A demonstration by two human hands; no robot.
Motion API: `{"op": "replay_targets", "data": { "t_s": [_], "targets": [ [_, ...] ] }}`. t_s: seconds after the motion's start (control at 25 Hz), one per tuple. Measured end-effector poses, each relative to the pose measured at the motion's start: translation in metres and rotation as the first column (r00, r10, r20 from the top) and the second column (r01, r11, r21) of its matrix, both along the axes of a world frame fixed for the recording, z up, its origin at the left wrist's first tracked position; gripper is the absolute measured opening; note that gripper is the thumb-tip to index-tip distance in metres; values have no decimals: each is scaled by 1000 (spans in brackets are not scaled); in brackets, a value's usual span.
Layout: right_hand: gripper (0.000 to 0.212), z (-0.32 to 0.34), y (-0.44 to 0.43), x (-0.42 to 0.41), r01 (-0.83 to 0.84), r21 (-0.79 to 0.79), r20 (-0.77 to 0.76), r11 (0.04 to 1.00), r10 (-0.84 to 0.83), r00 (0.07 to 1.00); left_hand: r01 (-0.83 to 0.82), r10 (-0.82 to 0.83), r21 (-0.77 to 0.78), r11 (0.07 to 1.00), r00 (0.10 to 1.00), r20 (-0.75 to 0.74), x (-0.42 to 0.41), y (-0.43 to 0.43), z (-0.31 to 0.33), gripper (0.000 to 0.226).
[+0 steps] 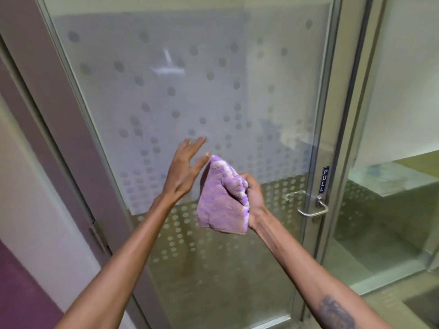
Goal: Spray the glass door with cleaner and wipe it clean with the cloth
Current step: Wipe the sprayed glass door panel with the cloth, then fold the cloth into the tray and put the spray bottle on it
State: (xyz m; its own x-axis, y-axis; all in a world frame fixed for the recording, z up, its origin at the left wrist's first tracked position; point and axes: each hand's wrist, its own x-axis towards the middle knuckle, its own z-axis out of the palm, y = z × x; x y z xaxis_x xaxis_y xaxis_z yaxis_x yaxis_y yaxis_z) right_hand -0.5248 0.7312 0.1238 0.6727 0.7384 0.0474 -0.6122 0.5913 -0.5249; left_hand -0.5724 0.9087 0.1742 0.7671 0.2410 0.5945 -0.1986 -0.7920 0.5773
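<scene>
Both forearms reach toward the glass door (pixel 180 96), my right hand (pixel 253 198) fisted around the purple cloth (pixel 219 205), my left hand (pixel 183 172) spread open, perhaps brushing its corner.

Office, frosted glass door (pixel 190 91), PULL sign (pixel 323 180)

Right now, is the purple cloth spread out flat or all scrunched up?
Scrunched up. The right hand grips the cloth in a bunch, the rest hanging loose.

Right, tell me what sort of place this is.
Probably an office or similar commercial building: a framed glass door with dotted frosted film, a PULL sign and a metal lever handle.
</scene>
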Motion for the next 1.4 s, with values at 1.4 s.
{"op": "replay_targets", "data": {
  "t_s": [1.4],
  "targets": [
    [46, -67, -568, 166, 764, -298, 626, 572, -487, 609, 483, -739, -790, 377, 671, 58, 241, -547, -66, 26]
  ]
}}
